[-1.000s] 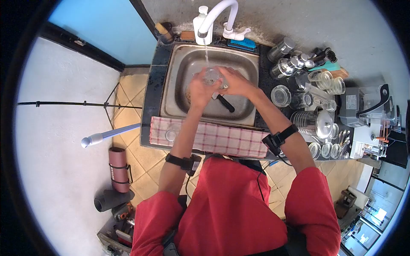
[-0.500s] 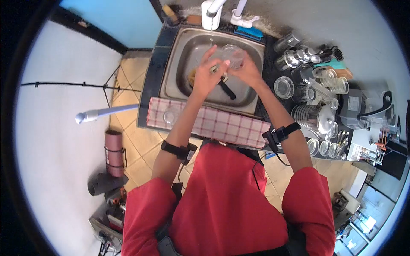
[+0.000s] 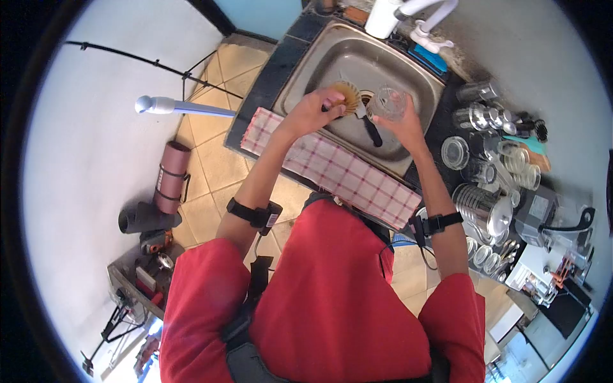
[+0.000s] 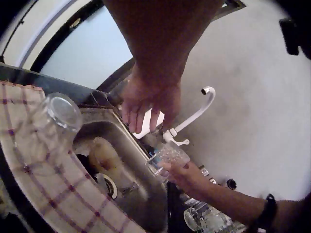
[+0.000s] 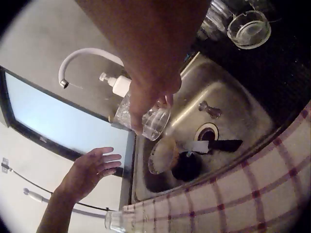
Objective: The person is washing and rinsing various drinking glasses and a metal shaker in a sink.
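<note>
My right hand (image 3: pixel 402 121) grips a clear patterned drinking glass (image 3: pixel 389 102), tilted above the right part of the sink in the right wrist view. My left hand (image 5: pixel 92 170) holds nothing, its fingers loosely extended. In the head view it overlaps the near-left part of the sink (image 3: pixel 300 70), fingertips close over a yellowish ribbed bowl (image 3: pixel 348 96). That bowl lies in the basin in both wrist views. Beside it is a knife (image 3: pixel 372 132) with a black handle, near the drain (image 5: pixel 208 132). A small clear glass item (image 5: pixel 210 109) lies in the basin too.
A checked cloth (image 3: pixel 345 166) covers the counter's front edge, with an upturned glass (image 4: pixel 63 114) on it. Behind the sink stand a white tap (image 3: pixel 428 6), a white pump bottle (image 5: pixel 120 86) and a blue brush (image 3: pixel 429 59). Jars and steel ware (image 3: pixel 482 207) crowd the right.
Both hands were at the glass under running water. My left hand has let go and moved left; my right hand has carried the glass rightward. The water stream no longer shows.
</note>
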`<state>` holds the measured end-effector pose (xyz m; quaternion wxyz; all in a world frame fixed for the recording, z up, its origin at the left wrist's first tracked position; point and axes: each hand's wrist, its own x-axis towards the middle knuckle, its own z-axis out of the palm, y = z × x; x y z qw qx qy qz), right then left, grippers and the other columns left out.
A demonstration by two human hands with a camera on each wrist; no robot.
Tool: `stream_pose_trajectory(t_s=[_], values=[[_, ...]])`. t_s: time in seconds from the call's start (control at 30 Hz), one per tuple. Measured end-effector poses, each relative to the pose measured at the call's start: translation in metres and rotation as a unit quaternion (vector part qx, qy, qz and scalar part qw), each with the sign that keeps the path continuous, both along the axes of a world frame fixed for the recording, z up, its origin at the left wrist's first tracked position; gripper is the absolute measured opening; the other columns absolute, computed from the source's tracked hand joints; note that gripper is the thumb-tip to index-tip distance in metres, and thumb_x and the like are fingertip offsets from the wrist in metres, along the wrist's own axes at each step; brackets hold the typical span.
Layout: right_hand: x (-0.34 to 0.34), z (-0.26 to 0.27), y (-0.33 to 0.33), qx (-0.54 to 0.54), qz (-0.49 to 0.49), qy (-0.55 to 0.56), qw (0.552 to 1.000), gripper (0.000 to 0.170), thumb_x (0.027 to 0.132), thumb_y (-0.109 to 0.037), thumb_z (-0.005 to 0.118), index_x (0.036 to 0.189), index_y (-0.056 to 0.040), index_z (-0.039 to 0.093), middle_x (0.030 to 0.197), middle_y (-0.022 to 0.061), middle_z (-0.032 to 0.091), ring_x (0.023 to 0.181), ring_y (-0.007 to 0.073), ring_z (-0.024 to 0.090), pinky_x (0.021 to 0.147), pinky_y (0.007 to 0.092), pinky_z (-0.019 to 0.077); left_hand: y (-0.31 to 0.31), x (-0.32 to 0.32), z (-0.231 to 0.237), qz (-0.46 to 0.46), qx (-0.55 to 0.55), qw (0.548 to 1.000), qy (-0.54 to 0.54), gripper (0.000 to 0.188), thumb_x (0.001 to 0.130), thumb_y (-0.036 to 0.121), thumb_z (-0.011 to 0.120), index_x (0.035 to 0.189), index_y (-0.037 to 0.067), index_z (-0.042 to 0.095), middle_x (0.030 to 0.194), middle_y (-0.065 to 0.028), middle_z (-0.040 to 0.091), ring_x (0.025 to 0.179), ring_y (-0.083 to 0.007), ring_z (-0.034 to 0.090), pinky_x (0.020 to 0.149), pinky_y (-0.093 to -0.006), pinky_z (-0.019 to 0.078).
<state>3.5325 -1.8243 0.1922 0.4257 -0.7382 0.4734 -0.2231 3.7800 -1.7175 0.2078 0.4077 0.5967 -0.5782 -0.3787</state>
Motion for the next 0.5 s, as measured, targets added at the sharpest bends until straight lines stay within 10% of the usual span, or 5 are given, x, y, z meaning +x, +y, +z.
stream_pose_trajectory(t_s=[0.5], values=[[0.064,-0.022,0.092,0.037,0.353,-0.052,0.934,0.082,0.067,-0.023,0.085,0.135,-0.0039,0.043,0.136,0.0166,0.045,0.129,0.0297,0.044,0.109,0.0379,0.0349,0.086,0.062,-0.038,-0.003,0.101,0.984,-0.148,0.05,0.082,0.03,0.074,0.126,0.011,0.061,0.113,-0.0135,0.066,0.096,-0.0262,0.062,0.084,-0.0361,0.0488]])
